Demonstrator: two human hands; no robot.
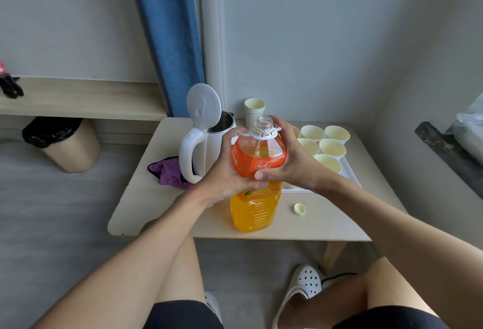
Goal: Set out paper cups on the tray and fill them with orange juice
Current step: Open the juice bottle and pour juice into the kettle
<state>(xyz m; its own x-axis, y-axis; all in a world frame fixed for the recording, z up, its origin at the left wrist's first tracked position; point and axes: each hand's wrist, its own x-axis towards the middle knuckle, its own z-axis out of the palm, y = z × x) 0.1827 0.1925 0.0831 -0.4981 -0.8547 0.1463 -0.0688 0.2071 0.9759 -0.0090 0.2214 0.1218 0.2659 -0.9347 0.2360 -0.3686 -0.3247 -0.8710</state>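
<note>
A large orange juice bottle (pixel 254 208) stands upright near the table's front edge, its neck open and uncapped. My left hand (pixel 230 172) grips its left side and my right hand (pixel 287 161) grips its right side, both around the orange label. The bottle's pale yellow cap (pixel 299 209) lies on the table to the right. Behind my right hand, several paper cups (pixel 332 149) stand on a white tray (pixel 351 175). Part of the tray and some cups are hidden by my right hand. A stack of spare cups (pixel 254 109) stands at the back of the table.
A white electric kettle (pixel 201 140) with its lid flipped up stands left of the bottle, a purple cloth (pixel 167 174) beside it. The low table (pixel 162 208) sits in a corner. A bin with a black liner (pixel 65 143) stands on the floor at left.
</note>
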